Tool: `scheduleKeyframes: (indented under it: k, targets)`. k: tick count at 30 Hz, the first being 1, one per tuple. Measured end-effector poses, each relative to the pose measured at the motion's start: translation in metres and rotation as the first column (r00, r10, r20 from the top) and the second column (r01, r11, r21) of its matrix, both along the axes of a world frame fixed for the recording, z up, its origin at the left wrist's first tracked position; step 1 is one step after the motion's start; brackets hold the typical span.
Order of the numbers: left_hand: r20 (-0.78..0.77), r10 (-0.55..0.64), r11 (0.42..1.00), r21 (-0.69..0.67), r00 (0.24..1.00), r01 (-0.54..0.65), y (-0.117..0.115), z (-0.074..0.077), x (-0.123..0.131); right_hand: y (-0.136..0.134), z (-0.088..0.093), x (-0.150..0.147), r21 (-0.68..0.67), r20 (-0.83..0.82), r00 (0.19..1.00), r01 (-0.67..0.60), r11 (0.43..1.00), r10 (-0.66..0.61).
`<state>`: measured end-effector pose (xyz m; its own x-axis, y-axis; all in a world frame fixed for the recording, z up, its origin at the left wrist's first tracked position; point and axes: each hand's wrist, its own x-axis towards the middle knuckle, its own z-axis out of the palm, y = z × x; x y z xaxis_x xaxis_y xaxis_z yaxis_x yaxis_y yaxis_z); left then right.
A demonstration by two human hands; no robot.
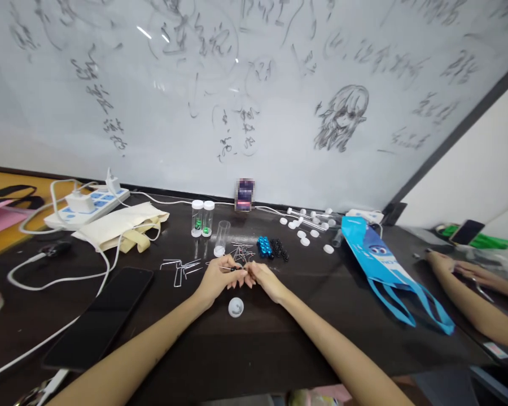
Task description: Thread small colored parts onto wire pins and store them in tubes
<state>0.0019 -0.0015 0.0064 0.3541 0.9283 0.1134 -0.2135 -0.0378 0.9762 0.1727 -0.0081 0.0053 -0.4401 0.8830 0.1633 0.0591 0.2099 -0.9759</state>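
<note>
Both hands meet over the middle of the dark table, fingertips close together. My left hand pinches a thin metal wire with a small black piece on it. From the other side my right hand closes its fingers by the same spot; what lies in them is too small and hidden to name. Just in front of the hands sits a small round white cap with tiny dark bits inside. Behind the fingers lies a heap of thin metal wires. Blue beads and black beads are grouped beyond my right hand.
Bent metal wires lie left, near a black phone. Two capped tubes with green pieces and an open clear tube stand behind. White caps, a blue bag and another person's arms are right.
</note>
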Motion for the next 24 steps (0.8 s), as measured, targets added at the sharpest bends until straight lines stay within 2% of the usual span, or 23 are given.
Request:
scheduleKeyframes:
  k: [4,9,12,15,20,24]
  targets:
    - [-0.014,0.019,1.000,0.019,1.000,-0.019,0.003,-0.003,0.002,0.002,-0.003,0.000,-0.010,0.006,0.999,-0.035,0.999,0.036]
    - [-0.026,0.038,0.999,0.024,0.999,-0.037,0.006,-0.007,0.004,0.005,-0.005,0.006,-0.009,-0.023,1.000,-0.011,1.000,0.011]
    - [-0.019,0.010,1.000,0.016,1.000,-0.009,0.005,-0.009,0.004,0.004,-0.006,0.005,-0.019,-0.010,1.000,-0.012,1.000,0.012]
    - [-0.017,-0.024,1.000,0.018,1.000,0.024,0.002,-0.008,0.005,-0.001,-0.006,0.004,-0.030,0.001,1.000,-0.020,0.999,0.020]
    - [-0.028,0.021,1.000,0.010,0.999,-0.021,0.000,-0.006,0.006,-0.006,-0.005,0.006,-0.035,-0.045,0.999,0.017,0.999,-0.018]
    - [0.008,-0.011,1.000,0.014,1.000,0.011,0.001,-0.007,0.005,-0.007,-0.005,0.004,-0.054,-0.027,1.000,-0.017,0.998,0.016]
